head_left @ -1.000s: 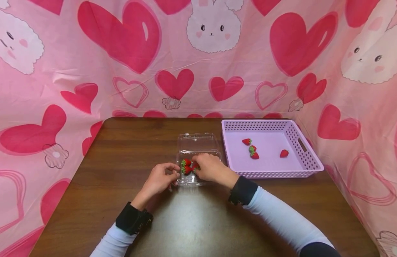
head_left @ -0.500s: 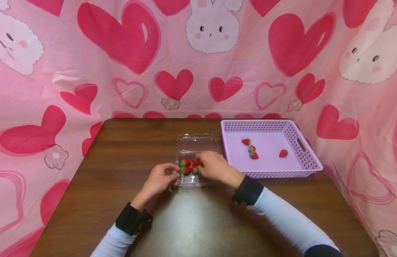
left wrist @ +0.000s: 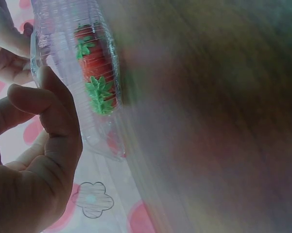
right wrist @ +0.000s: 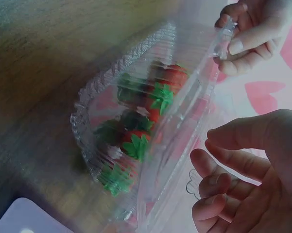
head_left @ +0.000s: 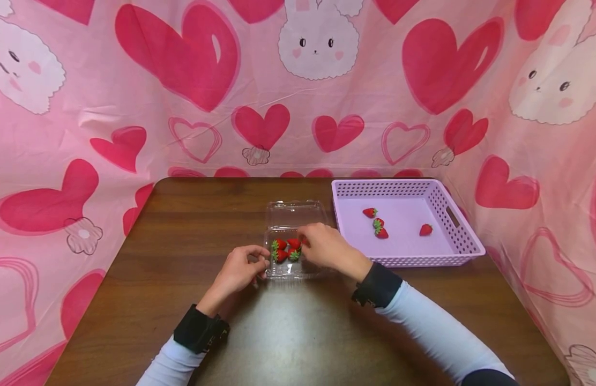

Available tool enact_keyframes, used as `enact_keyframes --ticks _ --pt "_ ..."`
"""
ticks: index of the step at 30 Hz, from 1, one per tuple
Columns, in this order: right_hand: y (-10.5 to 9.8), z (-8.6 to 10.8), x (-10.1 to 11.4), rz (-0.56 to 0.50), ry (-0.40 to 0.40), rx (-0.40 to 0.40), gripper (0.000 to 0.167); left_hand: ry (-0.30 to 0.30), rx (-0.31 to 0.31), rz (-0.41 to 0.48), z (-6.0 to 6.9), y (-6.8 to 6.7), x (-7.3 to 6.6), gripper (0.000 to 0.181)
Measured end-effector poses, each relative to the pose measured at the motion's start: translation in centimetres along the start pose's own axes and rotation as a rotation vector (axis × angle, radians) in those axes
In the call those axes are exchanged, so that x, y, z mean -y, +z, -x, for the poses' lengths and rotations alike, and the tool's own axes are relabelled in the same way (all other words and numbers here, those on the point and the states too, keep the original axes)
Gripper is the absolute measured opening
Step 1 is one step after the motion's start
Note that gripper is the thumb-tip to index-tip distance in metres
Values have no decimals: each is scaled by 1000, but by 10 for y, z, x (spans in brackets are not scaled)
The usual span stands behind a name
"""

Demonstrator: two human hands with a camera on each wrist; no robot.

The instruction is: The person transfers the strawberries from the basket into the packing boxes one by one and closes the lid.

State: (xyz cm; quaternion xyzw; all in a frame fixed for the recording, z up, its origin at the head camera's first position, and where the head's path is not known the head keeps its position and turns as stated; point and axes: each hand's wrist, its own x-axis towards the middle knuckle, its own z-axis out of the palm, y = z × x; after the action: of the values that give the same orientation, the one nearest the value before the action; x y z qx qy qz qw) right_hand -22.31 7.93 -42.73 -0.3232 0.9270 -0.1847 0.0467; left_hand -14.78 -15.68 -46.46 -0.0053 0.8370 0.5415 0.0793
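A clear plastic clamshell box (head_left: pixel 289 271) stands on the table with its lid (head_left: pixel 297 213) folded back. Several strawberries (head_left: pixel 281 255) with green leaves lie inside it in two rows. My left hand (head_left: pixel 241 268) pinches the box's left rim between thumb and bent index finger. Over the right part of the box is my right hand (head_left: pixel 324 247), its fingers (right wrist: pixel 216 184) loosely bent with nothing between them. In the right wrist view, those fingers are apart from the box wall, and leaves (right wrist: pixel 136 145) show through the plastic.
A lilac perforated basket (head_left: pixel 409 261) stands to the right of the box. More strawberries lie in it, one (head_left: pixel 425 230) apart at its right side. The brown wooden table (head_left: pixel 206 214) is enclosed by pink heart-patterned cloth (head_left: pixel 298 91).
My right hand has let go of a strawberry beside the others in the box and shifted slightly right, uncovering the second row. My left hand stays at the rim.
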Motion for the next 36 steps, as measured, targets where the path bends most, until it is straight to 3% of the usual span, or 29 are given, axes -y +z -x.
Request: enact_keyframes --ticks 20,27,36 --pt "-17 6 -13 -10 24 -19 5 18 2 10 -1 0 2 18" --pt "-21 9 -18 -7 16 -65 3 9 3 0 0 -1 1 18" --pt "-24 12 -25 -27 59 -54 8 4 5 -6 0 -1 0 18"
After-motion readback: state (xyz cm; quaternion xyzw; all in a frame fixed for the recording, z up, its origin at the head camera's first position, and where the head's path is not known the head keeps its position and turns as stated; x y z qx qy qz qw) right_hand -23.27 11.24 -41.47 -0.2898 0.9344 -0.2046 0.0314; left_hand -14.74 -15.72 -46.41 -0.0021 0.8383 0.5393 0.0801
